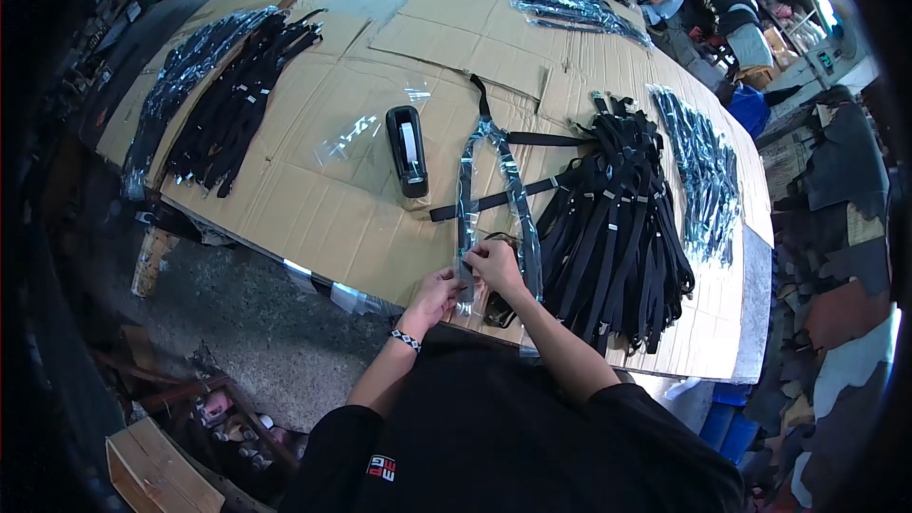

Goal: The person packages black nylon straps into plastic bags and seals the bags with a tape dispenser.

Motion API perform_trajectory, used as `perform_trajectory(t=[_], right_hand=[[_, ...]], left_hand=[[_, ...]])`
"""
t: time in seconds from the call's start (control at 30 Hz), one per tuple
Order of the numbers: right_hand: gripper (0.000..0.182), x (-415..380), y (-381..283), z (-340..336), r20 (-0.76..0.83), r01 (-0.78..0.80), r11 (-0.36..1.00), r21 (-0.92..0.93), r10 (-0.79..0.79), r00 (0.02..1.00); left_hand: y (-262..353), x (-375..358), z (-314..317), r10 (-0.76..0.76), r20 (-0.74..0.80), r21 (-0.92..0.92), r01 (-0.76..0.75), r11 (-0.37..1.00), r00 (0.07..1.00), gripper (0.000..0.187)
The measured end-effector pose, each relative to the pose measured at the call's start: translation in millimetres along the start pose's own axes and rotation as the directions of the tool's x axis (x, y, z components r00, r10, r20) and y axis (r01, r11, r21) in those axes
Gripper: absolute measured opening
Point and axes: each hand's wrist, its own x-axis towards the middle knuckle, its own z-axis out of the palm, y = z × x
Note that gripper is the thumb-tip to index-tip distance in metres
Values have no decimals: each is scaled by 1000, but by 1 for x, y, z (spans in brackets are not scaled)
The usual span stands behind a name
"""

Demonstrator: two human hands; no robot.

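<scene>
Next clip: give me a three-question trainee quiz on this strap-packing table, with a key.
1. True or false: both hands, the left hand and the right hand, pinch the near end of the clear sleeve that holds a black strap.
2. What stands on the cardboard just left of that sleeve? A) scissors B) a black tape dispenser C) a stapler
3. Fill in: the large pile of loose black straps lies on the person's ____ side.

Key: 1 true; 2 B; 3 right
</scene>
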Motion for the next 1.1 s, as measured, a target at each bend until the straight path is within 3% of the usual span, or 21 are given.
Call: perform_trajectory(t=[0.17,0.47,0.57,0.67,0.97,1.1], right_hand=[[26,-4,12,8,-77,132,989,-60,-136,988],[62,2,14,3,-139,-4,992,127,22,990],[64,4,8,3,-140,-21,998,56,29,990],[62,7,-2,-2,72,-203,897,392,190,979],[64,21,-13,-7,121,-274,808,521,248,961],[71,13,-18,-6,85,-209,882,424,191,978]], left_hand=[[5,-6,4,12,32,42,-13,999,999,21],[13,-13,17,73,11,94,-73,993,997,24],[16,-13,17,96,4,136,-96,986,995,24],[22,-16,21,114,13,167,-115,979,993,24],[35,-26,28,92,10,189,-92,978,996,21],[29,-25,24,89,-14,230,-83,970,996,25]])
